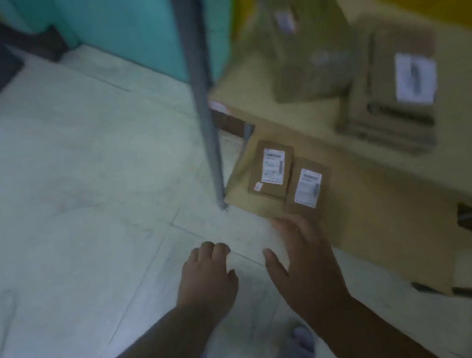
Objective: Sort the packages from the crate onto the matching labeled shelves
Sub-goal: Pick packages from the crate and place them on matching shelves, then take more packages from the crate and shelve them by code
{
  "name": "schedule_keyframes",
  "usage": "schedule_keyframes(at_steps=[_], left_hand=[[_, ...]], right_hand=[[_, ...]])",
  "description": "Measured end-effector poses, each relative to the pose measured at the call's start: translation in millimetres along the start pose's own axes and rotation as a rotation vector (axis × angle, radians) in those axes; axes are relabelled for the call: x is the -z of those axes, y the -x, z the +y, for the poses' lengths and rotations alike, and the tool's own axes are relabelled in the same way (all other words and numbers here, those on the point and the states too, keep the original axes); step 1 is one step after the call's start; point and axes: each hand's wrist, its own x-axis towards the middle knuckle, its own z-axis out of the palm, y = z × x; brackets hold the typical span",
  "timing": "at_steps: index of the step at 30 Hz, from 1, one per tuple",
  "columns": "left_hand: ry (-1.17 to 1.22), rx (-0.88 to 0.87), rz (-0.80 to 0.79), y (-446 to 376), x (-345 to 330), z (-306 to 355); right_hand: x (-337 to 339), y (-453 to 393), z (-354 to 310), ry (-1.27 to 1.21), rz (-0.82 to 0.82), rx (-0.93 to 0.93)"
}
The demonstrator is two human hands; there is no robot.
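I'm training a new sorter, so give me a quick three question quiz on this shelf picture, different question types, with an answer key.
1. True or false: the left hand holds a package.
2. Which hand reaches nearest the two small labeled packages? A) left B) right
3. Fill in: the two small packages lie near the shelf's grey ____.

Key:
1. False; it holds nothing, fingers loosely curled.
2. B; the right hand, fingers straight, reaches the nearer small package beside the other small package.
3. Post, at the corner of the cardboard-lined shelf.
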Motion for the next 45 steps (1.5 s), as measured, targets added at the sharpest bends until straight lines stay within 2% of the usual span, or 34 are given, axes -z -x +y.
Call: schedule_keyframes(at_steps=[3, 7, 10, 14, 18, 22, 30, 34, 38, 45], left_hand=[[0.019, 0.120, -0.005, 74.1, 108.8, -25.4], [-0.042, 0.152, 0.026, 145.5, 237.9, -66.4], [-0.101, 0.174, 0.162, 185.0, 327.1, -108.8], [-0.134, 0.289, 0.323, 201.6, 419.6, -167.7], [-0.111, 0.352, 0.433, 163.8, 477.8, -218.3], [-0.038, 0.447, 0.517, 110.4, 522.9, -274.0], [0.042, 0.598, 0.610, 64.2, 653.4, -405.3], [0.049, 0.656, 0.638, 46.5, 692.2, -496.7], [0.024, 0.602, 0.651, 13.2, 751.0, -595.9], [0.040, 0.469, 0.527, -94.4, 867.9, -703.8]], right_hand=[[75.1, 3.7, -105.4, -0.027, -0.068, 0.091], [122.6, -4.6, -232.2, 0.036, -0.146, 0.276], [135.9, -24.1, -332.0, -0.021, -0.137, 0.405], [142.2, -72.8, -454.1, -0.118, -0.111, 0.518], [133.6, -135.7, -530.4, -0.055, -0.069, 0.681], [116.0, -217.4, -598.4, 0.051, -0.084, 0.742], [79.2, -351.5, -798.9, 0.080, -0.093, 0.925], [15.0, -395.1, -886.3, 0.084, -0.098, 0.928], [-39.1, -436.3, -965.4, 0.072, -0.082, 0.872], [-72.4, -542.0, -1061.7, 0.126, 0.026, 0.709]])
